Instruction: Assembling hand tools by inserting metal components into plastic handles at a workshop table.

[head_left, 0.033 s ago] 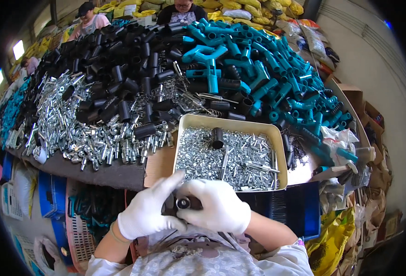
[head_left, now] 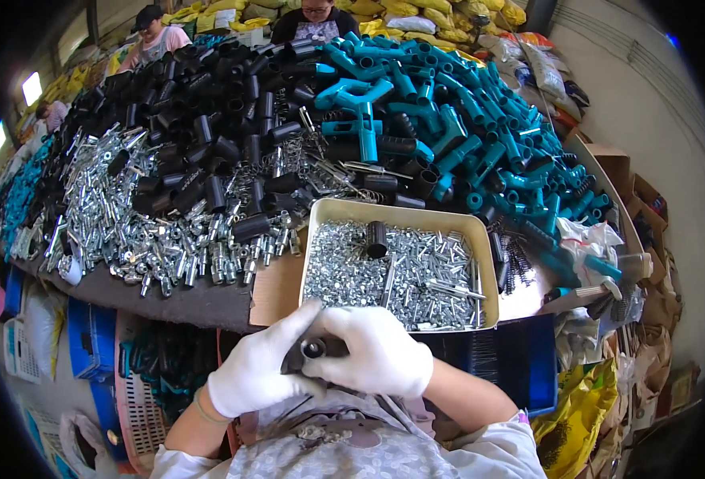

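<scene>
Between my two white-gloved hands, close in front of my apron, is a dark cylindrical part (head_left: 313,349) with a round, ring-like end turned up. My left hand (head_left: 261,366) curves around its left side. My right hand (head_left: 375,353) grips it from the right, thumb and fingers bent round it. Most of the part is hidden by the gloves. Just beyond my hands stands a cream tray (head_left: 493,307) filled with small metal screws, nuts and pins. A black sleeve (head_left: 376,239) rests on top of those pieces.
Heaped across the table are black tubes (head_left: 201,128), teal tool handles (head_left: 448,128) and silver metal fittings (head_left: 101,191). Black springs (head_left: 517,263) lie right of the tray. Blue crates (head_left: 91,339) stand below at left. Two people (head_left: 312,24) are across the table.
My hands and the dark part have shifted very slightly, with the ring end moving a little left and up. The piles and tray look the same.
</scene>
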Demonstrator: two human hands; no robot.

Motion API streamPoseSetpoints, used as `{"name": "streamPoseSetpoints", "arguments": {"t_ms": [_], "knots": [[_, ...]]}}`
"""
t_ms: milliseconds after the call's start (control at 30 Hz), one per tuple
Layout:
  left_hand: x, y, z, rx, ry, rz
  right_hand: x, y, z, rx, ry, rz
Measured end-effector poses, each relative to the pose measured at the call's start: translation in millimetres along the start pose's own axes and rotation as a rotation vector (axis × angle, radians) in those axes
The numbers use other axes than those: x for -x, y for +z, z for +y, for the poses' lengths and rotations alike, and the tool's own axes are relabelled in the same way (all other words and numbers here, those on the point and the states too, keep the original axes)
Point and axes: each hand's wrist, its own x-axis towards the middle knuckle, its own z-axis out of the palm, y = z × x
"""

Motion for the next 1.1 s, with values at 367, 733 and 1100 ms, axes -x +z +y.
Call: {"name": "streamPoseSetpoints", "arguments": {"t_ms": [367,733,1100], "knots": [[22,10,3,0.165,-0.040,0.415,-111,-54,94,0.976,-0.063,-0.006],[4,35,-1,0.711,-0.075,0.636,86,25,54,-0.400,0.207,0.280],[-19,54,3,-0.083,0.062,-0.234,111,32,70,0.137,0.077,0.446]]}}
